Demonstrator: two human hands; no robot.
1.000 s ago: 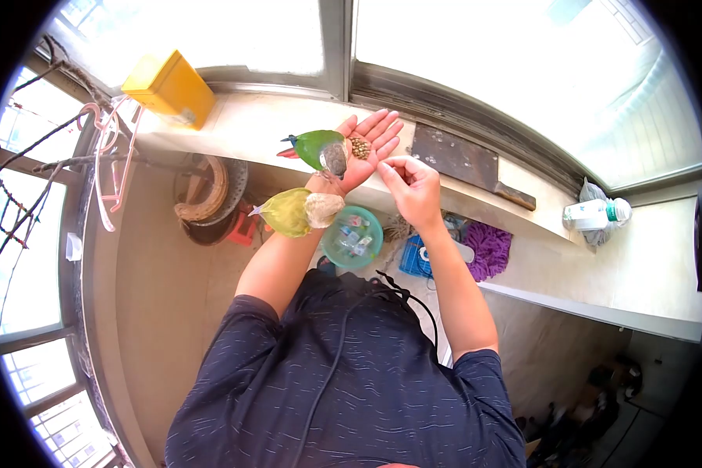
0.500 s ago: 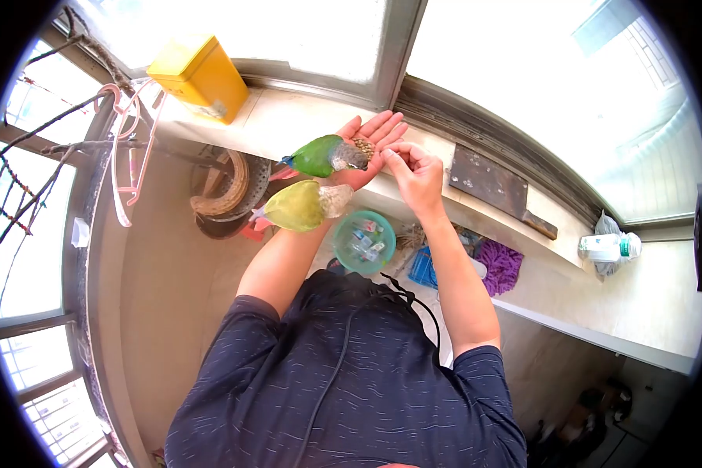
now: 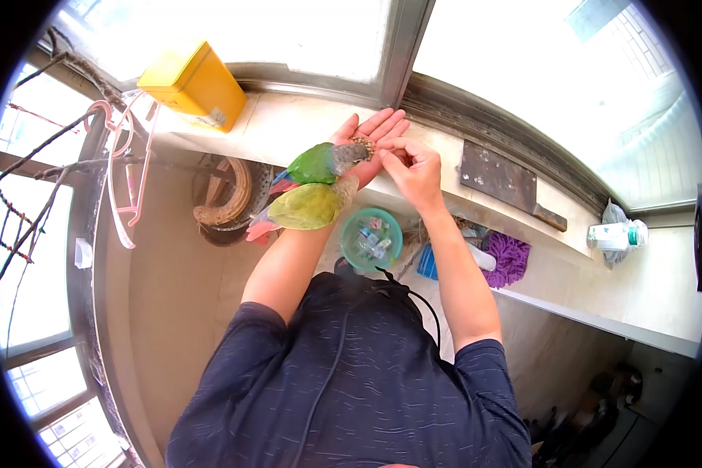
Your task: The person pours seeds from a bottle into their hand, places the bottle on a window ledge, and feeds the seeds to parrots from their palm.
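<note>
My left hand [image 3: 384, 126] is held palm up with its fingers stretched out, and a small heap of seed-like food [image 3: 364, 146] lies on it. A green parrot [image 3: 312, 164] with a grey head perches at this hand, its head bent over the food. Beside it, on my left wrist, stands a yellow-green parrot [image 3: 304, 207], its head turned toward the palm. My right hand [image 3: 415, 168] is at the edge of the left palm, thumb and fingers pinched together close to the green parrot's head. Whatever lies between those fingertips is too small to make out.
A yellow tin [image 3: 203, 86] stands on the window ledge [image 3: 277, 117]. Along the ledge lie a dark cleaver-like blade [image 3: 498, 171] and a bottle [image 3: 612, 235]. Below are a green basin [image 3: 394, 234] with small items and a purple mop head [image 3: 511, 261]. Pink hangers [image 3: 125, 187] hang near branches at left.
The yellow-green parrot has shifted, its head now closer to the green one's body. The green parrot's head has moved slightly up over the food. My hands stay nearly in place.
</note>
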